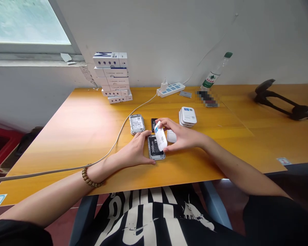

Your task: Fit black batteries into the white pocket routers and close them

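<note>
My left hand [136, 152] rests on the orange table [74, 133] and grips the left side of an open small device [155, 149], whose black 3000mAh battery shows. My right hand [179, 136] holds a white back cover [161, 136] tilted over that device, fingers curled round it. Behind it lie a second open device [137, 123] with a silver label and a loose black battery [154, 123]. Another white cover [171, 136] sits under my right palm.
A stack of white covers [188, 117] lies to the right. White boxes [113, 77] are piled by the wall. Also here are a power strip [170, 89] with a cable [113, 145], a plastic bottle [215, 73] and a black stand [284, 100].
</note>
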`<state>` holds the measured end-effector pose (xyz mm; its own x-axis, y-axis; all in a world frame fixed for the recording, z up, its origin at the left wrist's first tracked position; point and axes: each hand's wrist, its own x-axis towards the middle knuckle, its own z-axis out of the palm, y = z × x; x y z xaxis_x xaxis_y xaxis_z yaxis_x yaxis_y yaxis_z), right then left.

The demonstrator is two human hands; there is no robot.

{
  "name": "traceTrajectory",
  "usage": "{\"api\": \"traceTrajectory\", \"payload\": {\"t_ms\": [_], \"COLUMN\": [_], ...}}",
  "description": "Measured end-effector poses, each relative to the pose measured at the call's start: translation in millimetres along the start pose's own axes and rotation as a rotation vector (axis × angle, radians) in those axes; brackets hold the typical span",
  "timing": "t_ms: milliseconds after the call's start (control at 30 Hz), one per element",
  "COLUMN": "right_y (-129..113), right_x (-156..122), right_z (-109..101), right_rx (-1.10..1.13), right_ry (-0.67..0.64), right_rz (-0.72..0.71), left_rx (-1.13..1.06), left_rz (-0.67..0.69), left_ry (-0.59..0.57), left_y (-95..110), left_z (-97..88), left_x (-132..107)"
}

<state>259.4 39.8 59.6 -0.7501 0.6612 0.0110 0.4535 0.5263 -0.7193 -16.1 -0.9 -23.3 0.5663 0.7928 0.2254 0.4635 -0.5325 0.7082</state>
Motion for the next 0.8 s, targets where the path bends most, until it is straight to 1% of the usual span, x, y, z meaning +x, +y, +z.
{"api": "traceTrajectory", "payload": {"t_ms": [67, 167, 367, 500, 600, 667, 700, 733, 800], "right_y": [-2, -1, -1, -2, -1, -1, -1, -1, -2], "right_x": [0, -1, -3, -2, -2, -2, -2, -1, 2], "right_z": [6, 14, 21, 23, 23, 22, 21, 20, 18], "right_rx": [-0.003, -0.091, -0.225, -0.256, -0.253, -0.231, -0.215, -0.196, -0.131], "right_ry": [-0.06, -0.123, -0.164, -0.174, -0.172, -0.141, -0.098, -0.033, 0.129], "right_rz": [0.036, 0.086, 0.024, 0.005, -0.008, -0.023, -0.03, -0.024, 0.036], "left_rx": [-0.002, 0.01, 0.058, 0.092, 0.103, 0.115, 0.129, 0.149, 0.198], "left_rz": [-0.016, -0.019, 0.024, 0.035, 0.032, 0.041, 0.063, 0.099, 0.204], "left_ry": [-0.008, -0.004, -0.016, -0.051, -0.045, -0.035, -0.024, -0.003, 0.069], "left_y": [0, 2, 6, 8, 10, 12, 14, 15, 18], "left_z": [-0.6, -1.6, -3.6, -5.4, -5.5, -5.6, -5.8, -6.0, -6.7], "left_x": [0, -1, -1, 0, 1, 1, 2, 2, 1]}}
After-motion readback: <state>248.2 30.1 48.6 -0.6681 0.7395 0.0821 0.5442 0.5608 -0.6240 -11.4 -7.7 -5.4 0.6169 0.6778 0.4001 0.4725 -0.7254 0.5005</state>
